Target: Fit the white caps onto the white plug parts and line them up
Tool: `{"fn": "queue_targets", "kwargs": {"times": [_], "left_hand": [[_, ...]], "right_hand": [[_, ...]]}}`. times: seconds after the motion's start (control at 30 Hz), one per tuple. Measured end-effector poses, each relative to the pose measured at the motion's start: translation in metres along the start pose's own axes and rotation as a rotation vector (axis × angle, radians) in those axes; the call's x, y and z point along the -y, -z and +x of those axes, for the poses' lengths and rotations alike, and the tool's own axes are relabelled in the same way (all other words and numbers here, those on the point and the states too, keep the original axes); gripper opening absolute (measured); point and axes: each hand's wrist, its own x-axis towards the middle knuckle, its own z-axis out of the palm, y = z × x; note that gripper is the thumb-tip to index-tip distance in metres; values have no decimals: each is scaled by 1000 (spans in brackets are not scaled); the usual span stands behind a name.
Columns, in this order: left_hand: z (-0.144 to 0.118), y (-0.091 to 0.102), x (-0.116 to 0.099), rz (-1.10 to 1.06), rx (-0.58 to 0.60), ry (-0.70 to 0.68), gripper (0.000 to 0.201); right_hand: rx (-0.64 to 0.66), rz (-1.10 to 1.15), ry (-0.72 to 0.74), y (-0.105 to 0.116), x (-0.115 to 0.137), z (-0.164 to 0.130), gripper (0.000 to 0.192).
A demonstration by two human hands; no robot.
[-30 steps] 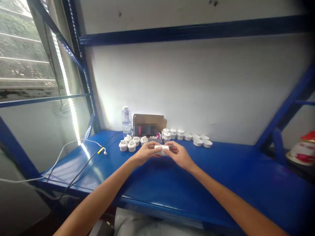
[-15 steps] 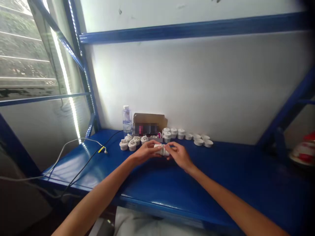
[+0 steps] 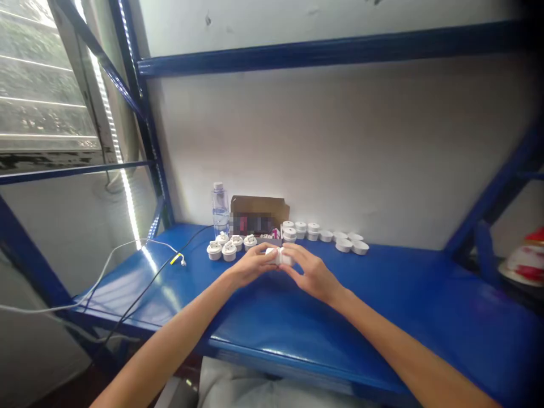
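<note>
Both my hands meet over the middle of the blue shelf board [image 3: 382,317]. A small white round plastic part [image 3: 280,258] is pinched between them: my left hand [image 3: 250,265] grips its left end and my right hand [image 3: 312,275] grips its right end, fingers curled over it. Just behind my left hand stands a cluster of white round parts with fittings on top [image 3: 229,247]. Behind my right hand a row of white caps [image 3: 331,236] runs along the wall.
A clear water bottle [image 3: 220,208] and an open cardboard box [image 3: 257,218] stand against the white wall. White and black cables [image 3: 140,255] trail across the shelf's left side. Blue rack posts rise at left and right; a red and white object [image 3: 525,263] lies far right.
My hands stayed together on the white part; my right hand shifted from beside it to curl over its right end, turning slightly. The view drifted a little.
</note>
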Motion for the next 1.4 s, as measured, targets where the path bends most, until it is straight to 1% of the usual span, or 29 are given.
{"fn": "queue_targets", "kwargs": {"times": [0.03, 0.07, 0.13, 0.17, 0.27, 0.3, 0.33, 0.43, 0.47, 0.5, 0.57, 0.6, 0.7, 0.73, 0.8, 0.87, 0.9, 0.93, 0.97, 1.07, 1.1, 1.13, 1.17, 1.23, 1.27, 1.3, 1.33, 1.37, 1.4], "left_hand": [[0, 0, 0, -11, -8, 2, 37], [0, 0, 0, -10, -6, 16, 37], [-1, -1, -1, -1, 24, 43, 37], [-1, -1, -1, -3, 37, 38, 37], [-3, -1, -3, -46, 43, -11, 45], [-3, -1, -4, -61, 42, -24, 49], [-4, -1, -4, -64, 50, -26, 50], [-3, 0, -4, -27, 90, 5, 49], [-2, 0, -3, -13, 87, 10, 49], [-1, 1, -2, -3, 74, 9, 47], [0, 2, 0, 14, 34, 8, 42], [1, 3, 0, 28, 21, 29, 41], [2, 4, 1, 80, 28, 96, 46], [2, 4, 0, 88, 30, 100, 45], [2, 3, -2, 99, 19, 110, 44], [0, 1, -3, 105, 10, 152, 50], [-1, -1, -4, 101, 13, 166, 53], [-2, -3, -5, 93, 27, 162, 55], [-3, -5, -5, 83, 52, 141, 52], [-7, -10, -5, 55, 119, 41, 40], [-7, -11, -4, 48, 118, 24, 40], [-7, -10, -4, 43, 107, 21, 41], [-6, -10, -3, 37, 94, 37, 42], [-3, -7, -4, 41, 83, 108, 44], [-2, -6, -4, 49, 82, 146, 48], [-2, -6, -5, 58, 77, 173, 53], [-2, -6, -6, 67, 71, 182, 57], [-2, -6, -7, 76, 68, 167, 55], [-3, -8, -7, 87, 71, 132, 49]], "right_hand": [[17, -14, 29, 0, 0, 0, 27], [23, -17, 24, 1, 0, 0, 29], [-12, -15, -52, 1, 1, -1, 29], [-20, -15, -65, 1, 2, -1, 28], [19, 3, 44, 1, 3, 0, 27], [8, 26, 46, 1, 3, 0, 26], [-7, 60, -4, 2, 2, 1, 27], [-47, 162, -275, 3, 0, 3, 31], [-39, 176, -301, 4, 0, 3, 32], [-20, 180, -275, 4, -1, 4, 30], [4, 191, -164, 4, -1, 4, 29], [8, 213, -150, 4, 0, 5, 29], [-3, 271, -288, 4, 2, 4, 34], [-1, 255, -290, 5, 2, 4, 34], [17, 191, -176, 8, 3, 3, 32], [22, 156, -37, 10, 4, 3, 27], [19, 161, -6, 11, 4, 3, 24], [14, 179, -15, 11, 5, 3, 23], [6, 205, -65, 11, 5, 3, 24], [-27, 294, -342, 9, 6, 3, 34], [-34, 306, -406, 9, 7, 3, 36], [-35, 304, -414, 9, 7, 3, 36], [-29, 288, -360, 9, 9, 3, 34], [11, 244, -149, 9, 12, 3, 24], [32, 230, -49, 8, 13, 3, 19], [39, 222, 11, 8, 13, 3, 17], [31, 227, 11, 7, 13, 3, 17], [12, 244, -55, 7, 12, 3, 21], [-12, 272, -166, 6, 10, 3, 26]]}}
